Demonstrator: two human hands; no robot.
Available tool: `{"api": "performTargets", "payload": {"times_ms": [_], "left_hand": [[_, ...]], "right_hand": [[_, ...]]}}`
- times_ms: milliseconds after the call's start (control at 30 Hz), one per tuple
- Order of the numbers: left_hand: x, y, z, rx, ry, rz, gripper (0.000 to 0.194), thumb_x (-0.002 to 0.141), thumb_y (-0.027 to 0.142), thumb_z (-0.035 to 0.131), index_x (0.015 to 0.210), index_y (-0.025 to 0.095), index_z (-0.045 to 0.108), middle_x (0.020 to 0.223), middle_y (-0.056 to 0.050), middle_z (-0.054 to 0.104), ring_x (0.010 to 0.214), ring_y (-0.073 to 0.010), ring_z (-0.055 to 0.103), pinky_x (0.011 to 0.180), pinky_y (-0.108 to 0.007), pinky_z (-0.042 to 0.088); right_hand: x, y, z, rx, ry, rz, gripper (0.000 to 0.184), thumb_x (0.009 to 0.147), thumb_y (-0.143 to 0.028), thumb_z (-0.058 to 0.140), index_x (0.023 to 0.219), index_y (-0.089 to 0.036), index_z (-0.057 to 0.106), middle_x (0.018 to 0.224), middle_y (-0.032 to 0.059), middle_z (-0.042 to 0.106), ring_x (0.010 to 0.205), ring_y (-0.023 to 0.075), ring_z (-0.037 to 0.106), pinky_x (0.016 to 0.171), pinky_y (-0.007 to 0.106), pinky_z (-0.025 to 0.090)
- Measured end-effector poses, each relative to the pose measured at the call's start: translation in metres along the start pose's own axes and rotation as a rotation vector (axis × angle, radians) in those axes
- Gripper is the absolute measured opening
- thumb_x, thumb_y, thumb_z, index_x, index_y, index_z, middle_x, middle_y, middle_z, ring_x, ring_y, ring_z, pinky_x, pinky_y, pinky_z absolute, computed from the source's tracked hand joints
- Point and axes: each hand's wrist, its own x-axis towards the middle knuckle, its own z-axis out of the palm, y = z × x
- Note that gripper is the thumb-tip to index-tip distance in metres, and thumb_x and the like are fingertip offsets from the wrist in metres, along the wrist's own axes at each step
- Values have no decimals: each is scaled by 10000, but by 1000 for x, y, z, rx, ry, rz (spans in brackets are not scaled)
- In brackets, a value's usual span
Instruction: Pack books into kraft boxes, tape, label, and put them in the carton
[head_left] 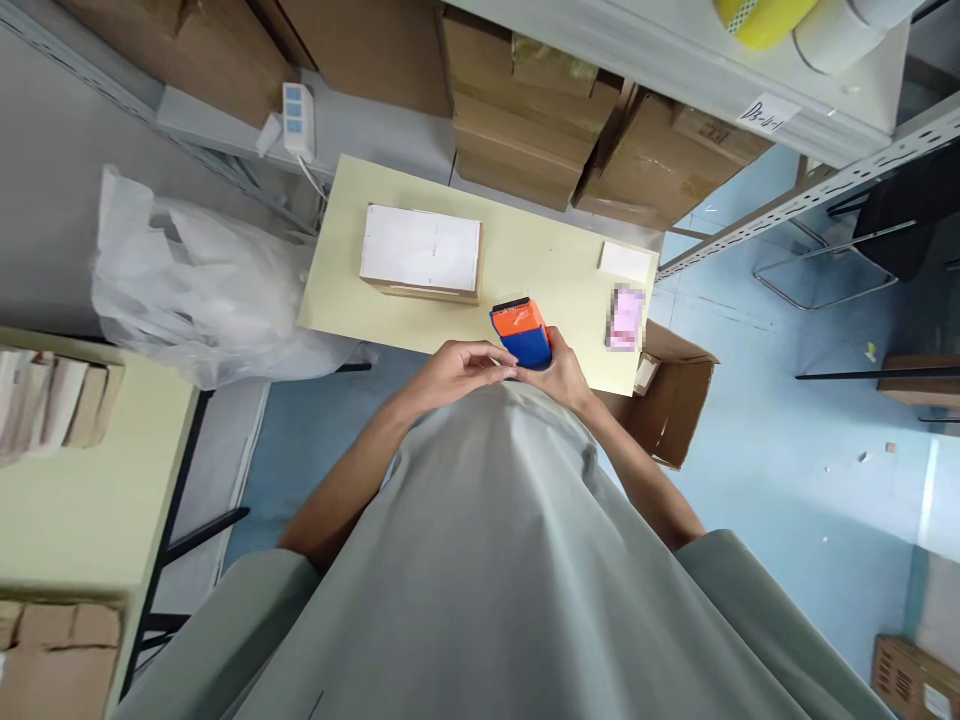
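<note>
A small orange and blue box point(528, 346) with a black strip along its far edge is held close to my waist, at the near edge of the pale table point(525, 235). My right hand point(559, 372) wraps round its right side and near end. At the box's lower left corner, the fingertips and thumb of my left hand point(469, 367) come together in a pinch. The underside of the box is hidden. Farther back on the table lies a cardboard carton point(424, 250) with a white sheet on top.
To the right on the table are a white slip point(625, 261) and a blurred pink item point(625, 318). An open cardboard box point(679, 400) stands beside the table's right end. A white plastic bag point(202, 280) bulges at the left. Large cartons point(525, 130) line the shelf behind.
</note>
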Motion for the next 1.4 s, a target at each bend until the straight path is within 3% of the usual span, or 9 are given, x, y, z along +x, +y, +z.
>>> {"api": "performTargets", "payload": {"times_ms": [233, 467, 600, 667, 733, 800, 900, 1067, 1400], "left_hand": [[4, -13, -12, 44, -30, -70, 488, 866, 679, 842, 1030, 221, 867, 968, -80, 809, 746, -193, 679, 719, -350, 576], [3, -25, -12, 65, 70, -88, 498, 819, 708, 859, 865, 213, 821, 811, -50, 766, 673, -176, 636, 653, -315, 511], [14, -39, -39, 200, 247, -47, 578, 889, 782, 745, 812, 210, 778, 742, -56, 743, 660, -195, 657, 674, -321, 536], [27, -44, -64, 306, 414, 12, 628, 1008, 787, 560, 890, 215, 790, 821, -81, 785, 748, -224, 710, 784, -343, 583], [46, -48, -91, 440, 519, 105, 608, 1067, 729, 477, 1146, 225, 808, 1041, -106, 836, 990, -276, 760, 981, -387, 593], [68, -51, -113, 586, 522, 207, 596, 1080, 676, 479, 1357, 227, 758, 1358, -126, 791, 1327, -324, 680, 1224, -463, 484], [103, -56, -130, 717, 431, 285, 622, 1091, 646, 458, 1504, 242, 688, 1665, -128, 598, 1617, -367, 440, 1380, -566, 262], [147, -69, -132, 752, 358, 324, 754, 1049, 733, 484, 1639, 273, 583, 1806, -107, 421, 1743, -392, 179, 1407, -642, 54], [164, -88, -131, 762, 369, 342, 740, 1090, 664, 410, 1671, 230, 555, 1853, -111, 326, 1759, -387, 127, 1406, -641, -19]], "right_hand": [[2, 1, 17, -2, 7, 51, 687, 684, -615, 973, 1140, -268, 594, 940, 5, 730, 822, 254, 659, 762, 400, 573], [5, 9, 29, 1, 7, 87, 692, 701, -671, 943, 1158, -277, 605, 909, -4, 720, 798, 246, 650, 739, 393, 574], [15, 25, 26, -87, -14, 21, 617, 859, -780, 795, 1165, -278, 608, 874, 15, 725, 776, 266, 671, 728, 397, 574], [24, 37, 24, -218, -24, -42, 627, 942, -797, 703, 1254, -263, 598, 909, 56, 753, 809, 305, 712, 765, 423, 583], [36, 49, 23, -389, -36, -104, 677, 984, -797, 656, 1350, -234, 562, 993, 116, 781, 875, 357, 751, 810, 463, 593], [50, 59, 23, -553, -58, -160, 710, 1015, -805, 605, 1380, -199, 540, 1053, 175, 790, 934, 400, 768, 855, 513, 599], [71, 70, 23, -714, -90, -255, 712, 1070, -803, 487, 1368, -158, 536, 1081, 230, 793, 1007, 428, 767, 961, 580, 587], [96, 77, 25, -790, -67, -322, 668, 1123, -747, 381, 1360, -144, 545, 1153, 251, 795, 1081, 427, 752, 1079, 604, 537], [112, 92, 39, -814, -42, -326, 586, 1144, -634, 459, 1409, -118, 543, 1125, 231, 804, 1094, 410, 768, 1099, 570, 525]]}}
